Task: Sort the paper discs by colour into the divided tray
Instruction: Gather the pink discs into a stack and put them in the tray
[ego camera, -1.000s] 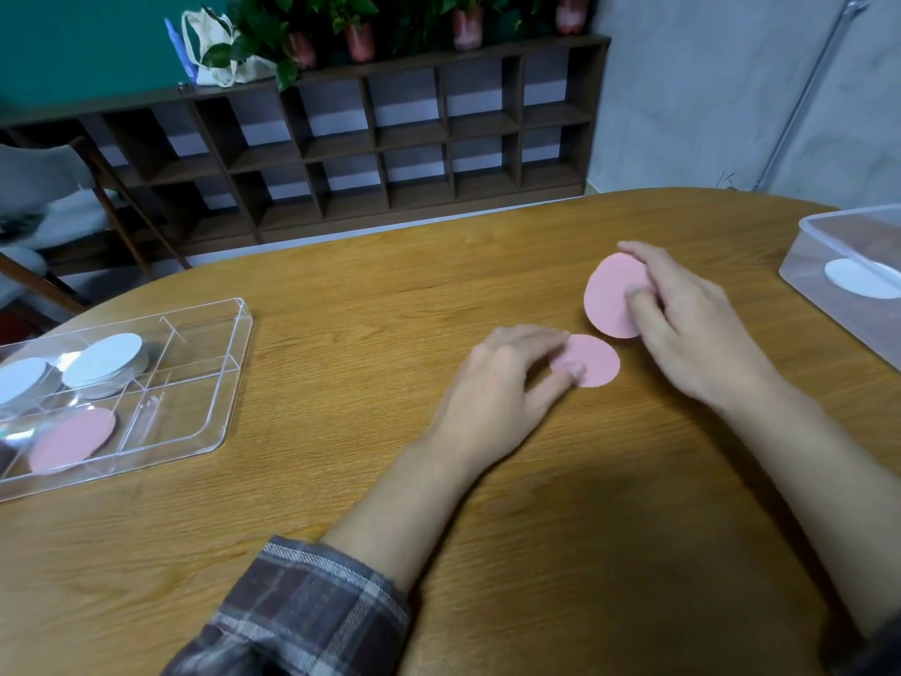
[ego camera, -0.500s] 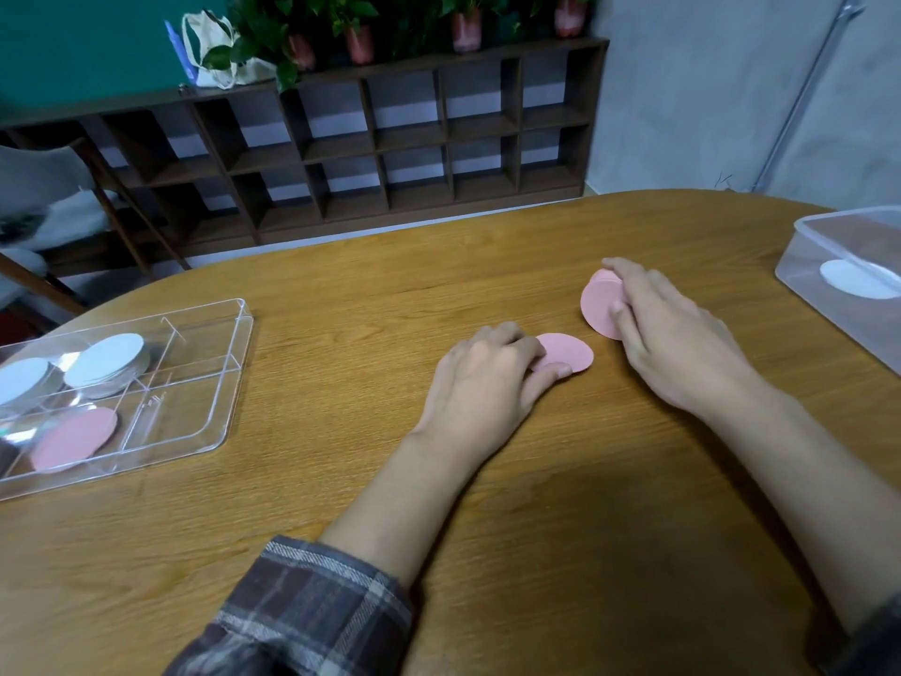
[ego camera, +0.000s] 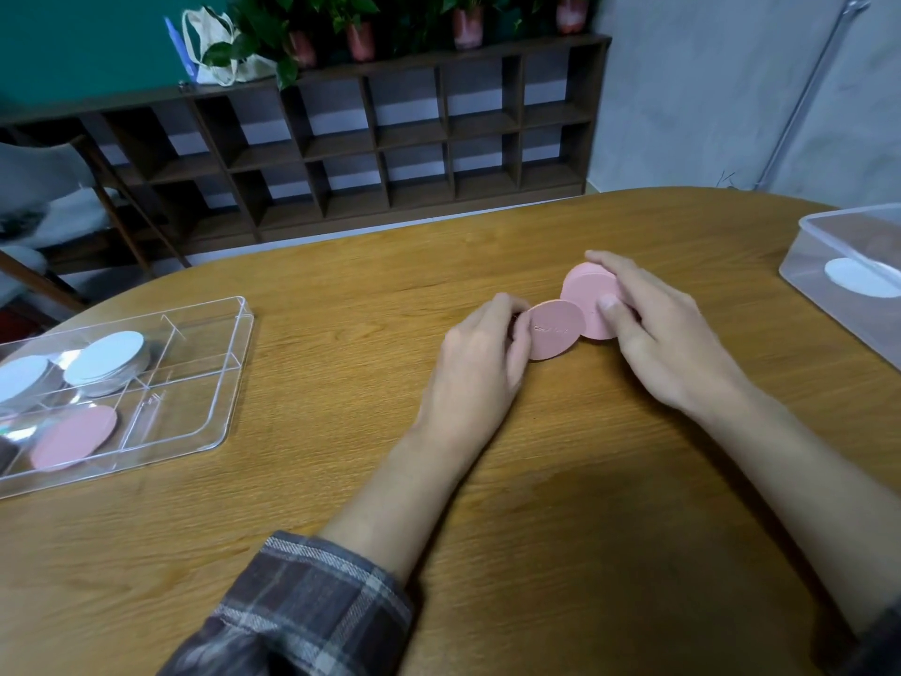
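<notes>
Pink disc (ego camera: 556, 331) stands tilted, pinched by your left hand (ego camera: 480, 363), just beside the pink stack (ego camera: 587, 290) your right hand (ego camera: 668, 344) grips at mid worktop (ego camera: 536, 505), likely to merge them for one trip to the divided tray (ego camera: 236, 373).

Teal wall (ego camera: 73, 36) back left, plain grey wall (ego camera: 707, 90) back right, with a thin metal pipe (ego camera: 804, 90) slanting up it. Long dark wooden cubby shelf (ego camera: 390, 139) along the back, rows of open compartments. On top: potted plants (ego camera: 361, 22) in pink pots, cream cloth bag (ego camera: 214, 46) at the left end. Chair (ego camera: 44, 187), grey seat and dark wood legs, far left, partly cut off. Pale floor (ego camera: 341, 236) strip under the shelf. Rounded wood-grain tabletop (ego camera: 585, 529) fills the foreground. Soft, even indoor light.
</notes>
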{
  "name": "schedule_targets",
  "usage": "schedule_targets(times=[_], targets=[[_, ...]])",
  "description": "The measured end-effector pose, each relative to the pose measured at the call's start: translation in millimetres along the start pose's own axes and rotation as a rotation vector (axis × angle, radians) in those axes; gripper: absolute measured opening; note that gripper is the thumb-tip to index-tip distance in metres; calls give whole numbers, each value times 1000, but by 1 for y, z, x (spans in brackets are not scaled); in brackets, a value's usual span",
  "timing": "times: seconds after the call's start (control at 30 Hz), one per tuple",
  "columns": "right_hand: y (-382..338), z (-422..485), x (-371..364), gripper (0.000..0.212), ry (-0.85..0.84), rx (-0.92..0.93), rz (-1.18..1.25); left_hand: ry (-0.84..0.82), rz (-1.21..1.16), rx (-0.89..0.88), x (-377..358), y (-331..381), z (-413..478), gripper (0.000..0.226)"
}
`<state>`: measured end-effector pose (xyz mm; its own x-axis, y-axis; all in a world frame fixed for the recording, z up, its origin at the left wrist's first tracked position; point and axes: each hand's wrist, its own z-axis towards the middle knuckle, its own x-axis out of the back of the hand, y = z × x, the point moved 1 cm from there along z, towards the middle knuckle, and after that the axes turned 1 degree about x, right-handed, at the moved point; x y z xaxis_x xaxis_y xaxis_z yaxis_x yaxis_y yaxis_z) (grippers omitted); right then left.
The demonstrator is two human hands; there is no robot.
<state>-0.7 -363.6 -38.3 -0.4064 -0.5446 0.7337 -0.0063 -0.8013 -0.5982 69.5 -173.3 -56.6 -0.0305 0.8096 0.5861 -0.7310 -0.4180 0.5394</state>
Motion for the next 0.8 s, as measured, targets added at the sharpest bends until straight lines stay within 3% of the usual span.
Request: schedule_targets(times=[0.1, 0.4, 0.8], targets=[[-4, 0, -2, 47, 9, -33, 136, 19, -163, 145, 0, 1, -1, 10], [-7, -3, -13, 47, -73, -34, 280, -98, -463, 426, 1, -4, 2, 54], [-14, -7, -15, 45, -188, -48, 279, -141, -417, 395, 1, -7, 2, 52]])
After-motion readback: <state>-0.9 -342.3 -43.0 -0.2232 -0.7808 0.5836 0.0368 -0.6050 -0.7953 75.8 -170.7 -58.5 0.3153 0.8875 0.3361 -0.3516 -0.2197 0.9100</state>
